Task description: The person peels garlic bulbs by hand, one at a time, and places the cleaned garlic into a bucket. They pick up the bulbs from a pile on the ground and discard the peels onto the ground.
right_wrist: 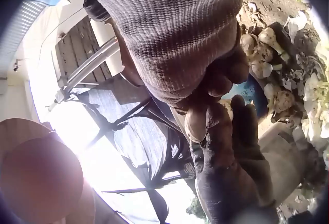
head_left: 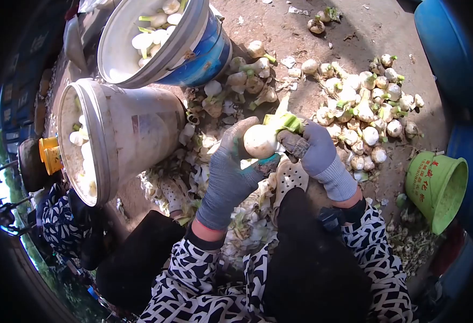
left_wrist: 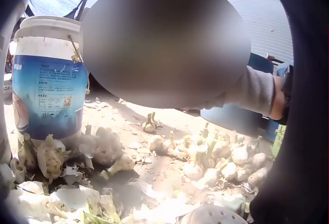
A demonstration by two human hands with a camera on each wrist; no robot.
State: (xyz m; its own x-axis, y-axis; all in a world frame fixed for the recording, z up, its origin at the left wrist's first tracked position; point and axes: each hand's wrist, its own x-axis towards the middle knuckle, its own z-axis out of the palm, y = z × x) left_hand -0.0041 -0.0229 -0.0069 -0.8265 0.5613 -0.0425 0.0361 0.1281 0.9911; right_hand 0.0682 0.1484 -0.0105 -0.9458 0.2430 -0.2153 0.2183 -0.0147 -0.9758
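Observation:
In the head view a round, pale onion-like bulb (head_left: 260, 141) with a green leafy top (head_left: 284, 121) is held up above the peelings. My gloved left hand (head_left: 227, 175) grips the bulb, fingers behind it and thumb along its lower side. My gloved right hand (head_left: 316, 149) pinches the leafy top at the bulb's right. Dirt darkens the fingertips of both gloves. In the right wrist view the right glove (right_wrist: 175, 34) meets the left glove (right_wrist: 221, 167), with only a bit of the bulb (right_wrist: 196, 124) showing. A blurred patch covers the hands in the left wrist view.
Two buckets, one white (head_left: 139, 124) and one blue-sided (head_left: 201, 56), hold cleaned bulbs at the left. A pile of unpeeled bulbs (head_left: 363, 105) lies right, near a tilted green bucket (head_left: 428, 183). Peelings (head_left: 247, 229) cover the ground around perforated shoes (head_left: 292, 177).

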